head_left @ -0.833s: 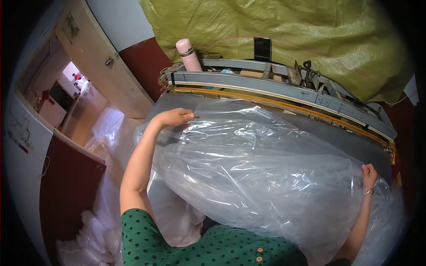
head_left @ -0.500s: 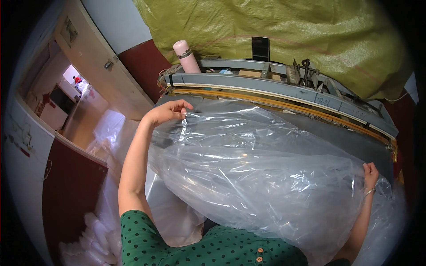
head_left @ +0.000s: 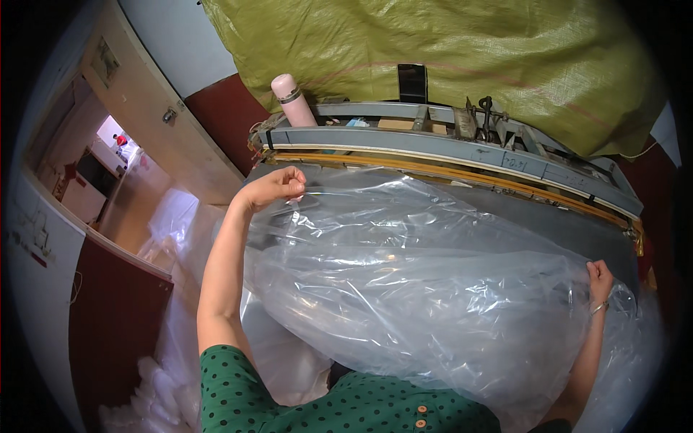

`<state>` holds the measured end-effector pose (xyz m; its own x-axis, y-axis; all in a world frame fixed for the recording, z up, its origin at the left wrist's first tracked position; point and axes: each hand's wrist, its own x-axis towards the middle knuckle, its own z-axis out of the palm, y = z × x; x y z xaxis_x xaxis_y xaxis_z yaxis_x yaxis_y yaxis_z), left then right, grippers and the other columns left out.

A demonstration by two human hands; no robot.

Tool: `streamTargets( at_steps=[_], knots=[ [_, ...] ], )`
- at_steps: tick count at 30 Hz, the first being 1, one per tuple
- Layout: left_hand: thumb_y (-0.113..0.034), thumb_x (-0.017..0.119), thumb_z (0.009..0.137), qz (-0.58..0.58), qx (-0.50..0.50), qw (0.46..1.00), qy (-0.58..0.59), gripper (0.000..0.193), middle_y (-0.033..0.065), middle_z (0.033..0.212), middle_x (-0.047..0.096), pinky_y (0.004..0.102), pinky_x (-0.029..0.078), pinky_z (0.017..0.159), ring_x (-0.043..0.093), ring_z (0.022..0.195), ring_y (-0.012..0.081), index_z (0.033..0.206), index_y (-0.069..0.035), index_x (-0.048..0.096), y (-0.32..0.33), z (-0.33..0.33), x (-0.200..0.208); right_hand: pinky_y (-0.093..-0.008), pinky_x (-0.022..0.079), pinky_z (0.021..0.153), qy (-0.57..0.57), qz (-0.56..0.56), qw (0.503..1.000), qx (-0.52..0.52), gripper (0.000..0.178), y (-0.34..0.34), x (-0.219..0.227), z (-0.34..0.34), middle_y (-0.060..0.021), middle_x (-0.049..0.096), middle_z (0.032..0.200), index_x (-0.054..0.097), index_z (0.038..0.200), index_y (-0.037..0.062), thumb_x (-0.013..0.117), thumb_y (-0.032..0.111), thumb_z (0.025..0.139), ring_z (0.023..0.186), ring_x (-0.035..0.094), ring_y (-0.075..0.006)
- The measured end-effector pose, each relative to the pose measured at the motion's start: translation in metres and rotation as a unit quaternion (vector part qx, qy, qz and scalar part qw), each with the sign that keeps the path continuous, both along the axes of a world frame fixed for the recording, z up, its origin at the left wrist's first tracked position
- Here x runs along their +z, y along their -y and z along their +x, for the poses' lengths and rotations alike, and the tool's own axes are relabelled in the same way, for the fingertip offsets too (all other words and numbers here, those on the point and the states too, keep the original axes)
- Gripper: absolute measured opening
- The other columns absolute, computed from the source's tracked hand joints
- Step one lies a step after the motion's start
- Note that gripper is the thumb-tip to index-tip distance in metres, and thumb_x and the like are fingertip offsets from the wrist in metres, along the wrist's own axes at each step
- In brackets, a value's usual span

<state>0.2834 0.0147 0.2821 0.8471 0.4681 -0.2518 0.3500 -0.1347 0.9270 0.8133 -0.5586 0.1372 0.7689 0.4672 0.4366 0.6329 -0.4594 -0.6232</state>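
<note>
A large sheet of clear plastic film (head_left: 426, 289) spreads between my hands, creased and shiny, and covers much of the dark work surface (head_left: 520, 206). My left hand (head_left: 274, 189) pinches the film's far left corner, fingers curled together. At the far right edge of the film, my right hand (head_left: 598, 280) is closed on it, with a bracelet at the wrist. From there the film bulges down toward my green dotted shirt and hangs past my right forearm.
A long grey metal bar machine (head_left: 455, 148) with yellow strips lies beyond the film. On it stand a pink flask (head_left: 294, 102) and metal tools (head_left: 485, 119). A yellow-green woven sheet (head_left: 491, 50) hangs behind. More plastic (head_left: 155, 390) is heaped at left, near an open door (head_left: 155, 94).
The fingers of my left hand have closed from a looser spread into a pinch on the film. My right hand is nearly unmoved. The view has shifted slightly.
</note>
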Motion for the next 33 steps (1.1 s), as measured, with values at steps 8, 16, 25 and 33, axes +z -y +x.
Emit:
streamTargets(
  at_steps=[8,16,25,33],
  knots=[
    [-0.008,0.06,0.082,0.039,-0.042,0.998,-0.006,0.017,-0.0062,0.077,0.051,0.0196,0.039,0.074,0.048,0.075,0.0046,0.098,-0.002,0.055,0.01,-0.015,0.023,-0.0226,0.023,0.047,-0.01,-0.004,1.0,-0.006,0.026,0.002,-0.003,0.001,0.0058,0.03,0.056,0.046,0.065,0.0034,0.062,0.015,0.082,0.054,0.028,-0.0044],
    [-0.003,0.057,0.08,0.441,0.181,0.875,0.084,0.002,0.0075,0.068,0.053,0.027,0.042,0.066,0.051,0.065,0.0156,0.078,-0.002,0.056,-0.014,0.026,-0.036,-0.0221,0.024,0.047,-0.012,0.004,1.0,-0.007,0.025,0.002,-0.001,-0.001,0.0062,0.031,0.056,0.047,0.065,0.0032,0.063,0.014,0.081,0.054,0.028,-0.0042],
    [-0.005,0.051,0.082,0.539,-0.044,0.836,0.098,0.009,0.0121,0.103,0.058,0.0407,0.047,0.069,0.056,0.086,0.0351,0.091,-0.004,0.05,0.084,0.061,-0.091,-0.0209,0.023,0.046,-0.029,-0.048,0.998,-0.039,0.022,0.102,0.018,-0.02,0.0078,0.032,0.057,0.047,0.064,0.0047,0.065,0.009,0.077,0.054,0.028,-0.0029],
    [-0.01,0.056,0.082,0.435,0.122,0.892,0.027,0.008,0.015,0.077,0.061,0.042,0.045,0.06,0.058,0.072,0.0356,0.085,-0.003,0.053,0.09,0.05,-0.095,-0.0191,0.023,0.047,-0.085,-0.043,0.994,-0.055,0.022,0.182,-0.029,-0.011,0.0091,0.034,0.057,0.048,0.064,0.0057,0.064,0.009,0.078,0.053,0.028,-0.0015]
  ],
)
